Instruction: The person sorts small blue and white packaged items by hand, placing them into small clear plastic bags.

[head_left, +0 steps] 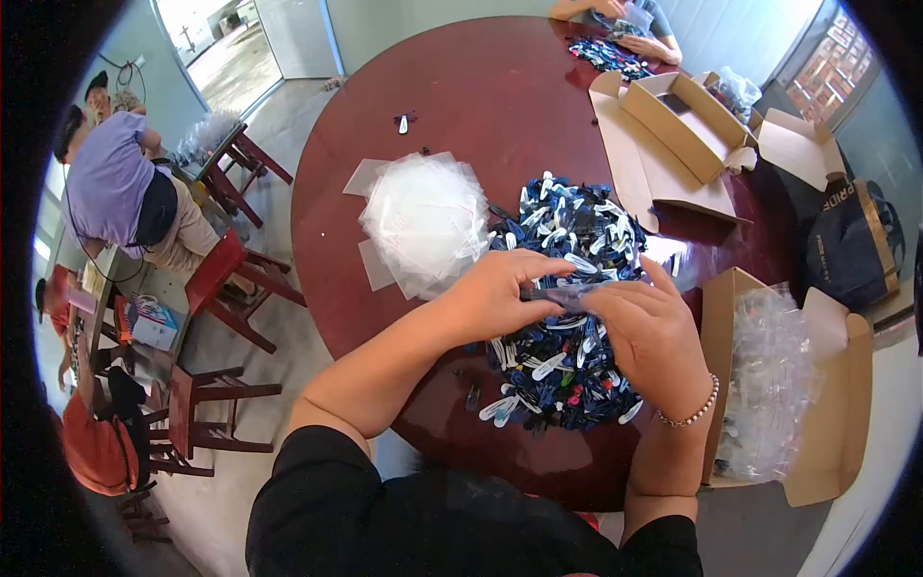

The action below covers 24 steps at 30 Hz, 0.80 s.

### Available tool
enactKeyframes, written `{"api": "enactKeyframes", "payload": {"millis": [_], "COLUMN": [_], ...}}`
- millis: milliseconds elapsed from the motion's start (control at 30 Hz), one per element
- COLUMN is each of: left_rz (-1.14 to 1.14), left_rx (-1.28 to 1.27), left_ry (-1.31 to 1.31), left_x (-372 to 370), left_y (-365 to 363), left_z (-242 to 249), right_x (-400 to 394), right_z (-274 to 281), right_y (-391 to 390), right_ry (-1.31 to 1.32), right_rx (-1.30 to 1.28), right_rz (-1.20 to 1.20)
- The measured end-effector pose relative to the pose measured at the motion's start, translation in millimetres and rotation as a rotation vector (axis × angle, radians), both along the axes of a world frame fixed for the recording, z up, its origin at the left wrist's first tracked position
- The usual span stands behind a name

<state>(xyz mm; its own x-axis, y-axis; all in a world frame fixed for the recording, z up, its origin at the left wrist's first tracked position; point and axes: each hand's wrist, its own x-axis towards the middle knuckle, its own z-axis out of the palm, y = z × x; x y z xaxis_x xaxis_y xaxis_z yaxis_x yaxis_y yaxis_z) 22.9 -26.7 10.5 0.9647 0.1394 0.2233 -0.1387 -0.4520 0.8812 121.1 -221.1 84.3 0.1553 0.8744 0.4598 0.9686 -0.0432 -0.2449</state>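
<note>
Above a big pile of hair clips [562, 380], mostly dark blue, black and white, my two hands hold a small clear plastic bag [569, 297] between them. My left hand [505, 296] pinches its left end between thumb and fingers. At the other end, my right hand [646, 332] has its fingers closed on the bag, palm side partly showing. Something dark shows at the bag's left end; I cannot make out what it is. To the left of the pile, a fanned stack of flat clear plastic bags [423, 221] touches the clips' edge.
An open cardboard box [716, 375] with filled clear bags [769, 385] stands at right. More cardboard boxes [687, 125] and a dark tote bag [846, 245] lie beyond. Across the round table [461, 87], another person [654, 24] handles clips. Other people sit at left near red stools [226, 279].
</note>
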Motion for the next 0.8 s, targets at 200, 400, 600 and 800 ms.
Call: {"api": "enactKeyframes", "payload": {"millis": [200, 400, 600, 800], "left_rz": [-0.045, -0.301, -0.358, -0.104], "left_rx": [0.087, -0.177, -0.189, -0.252], "left_ry": [-0.018, -0.053, 0.06, 0.098], "left_x": [0.2, -6.3, -5.6, 0.9], "left_y": [5.6, 6.0, 9.1, 17.9], "left_z": [-2.2, 16.7, 13.6, 7.7], "right_x": [-8.1, -14.1, -15.5, -19.1], "right_z": [4.0, 5.3, 2.5, -4.8], "right_y": [2.4, 8.1, 10.7, 22.1], "right_ry": [0.114, 0.064, 0.098, 0.083], "right_rx": [-0.059, -0.066, -0.051, 0.26], "right_rz": [0.097, 0.155, 0.184, 0.057]}}
